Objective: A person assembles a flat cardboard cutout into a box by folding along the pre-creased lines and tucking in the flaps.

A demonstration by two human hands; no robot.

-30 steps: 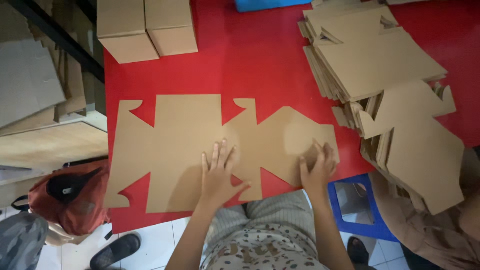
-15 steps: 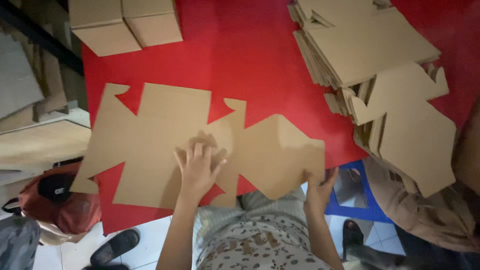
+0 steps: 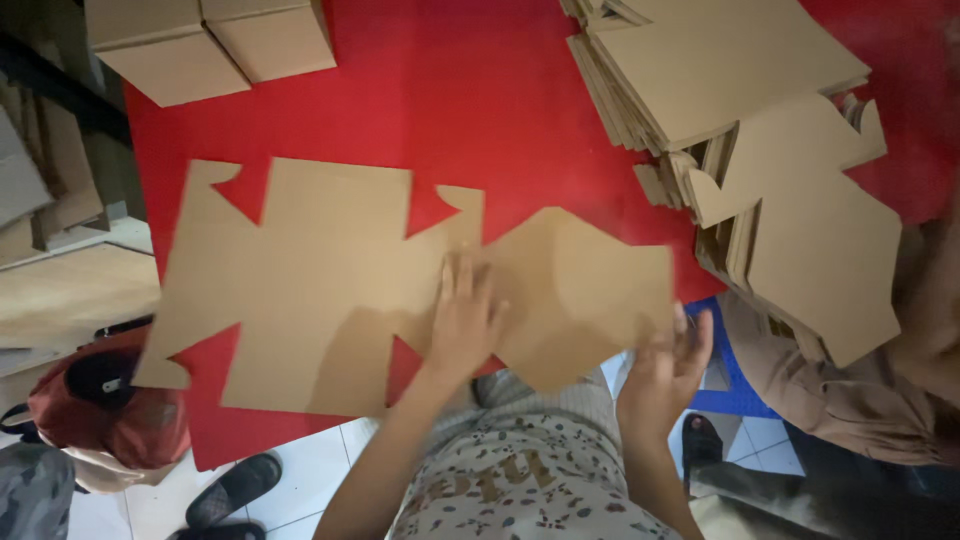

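Far left, a red bag (image 3: 100, 410) and a black sandal (image 3: 233, 487) sit on the white floor, off the table edge. Up top left, two made-up boxes (image 3: 205, 45) rest on the red table (image 3: 480, 110). Centre stage: the blank (image 3: 330, 280), a flat die-cut cardboard sheet, lies spread across the table, its near edge hanging over toward the person's lap. The left hand (image 3: 462, 318) is pressed palm-down on it, fingers spread flat, right about where the wide left part meets the right flap; nothing gripped, just pinning. That right flap looks lifted off the table at its far end, angled up. The right hand (image 3: 668, 365) is at the flap's lower right corner, fingers loosely curled and half open; whether they actually pinch the edge I cannot tell, it is blurred. To do this fold well, I'd say keep the left palm firmly on the crease line so the sheet doesn't slide, and bring the flap up evenly from the corner so it bends along the score and not across the panel. Further right, the stack (image 3: 720, 70) of flat blanks waits, with one loose blank leaning off its front, well apart from the hands.
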